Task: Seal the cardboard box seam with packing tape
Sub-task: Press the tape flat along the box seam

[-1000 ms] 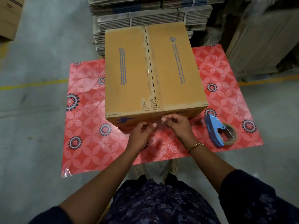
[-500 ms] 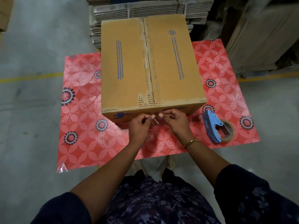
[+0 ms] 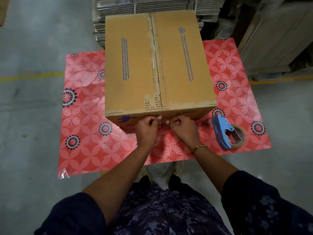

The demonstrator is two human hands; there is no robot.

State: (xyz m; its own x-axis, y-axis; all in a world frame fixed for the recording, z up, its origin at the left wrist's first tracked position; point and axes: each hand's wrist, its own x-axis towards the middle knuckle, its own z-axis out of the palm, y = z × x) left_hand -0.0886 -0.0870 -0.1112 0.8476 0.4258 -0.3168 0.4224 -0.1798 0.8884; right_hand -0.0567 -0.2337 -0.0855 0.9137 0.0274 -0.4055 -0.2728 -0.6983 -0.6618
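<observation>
Tabletop (image 3: 81, 150): red floral cover, carrying box and dispenser.
Left hand (image 3: 147, 128): grip pinched closed at the near box edge, on what looks like a tape end, too small to confirm.
Cardboard box (image 3: 135, 65): centred; seam (image 3: 156, 65) runs away from the person, clear tape glinting along it.
Right hand (image 3: 183, 128): grip pinched likewise, just beside the left.
Tape dispenser (image 3: 223, 131): lies unheld, right of the box.
Risk: tape end may fold onto itself or lift if not pressed flat against the front face.
</observation>
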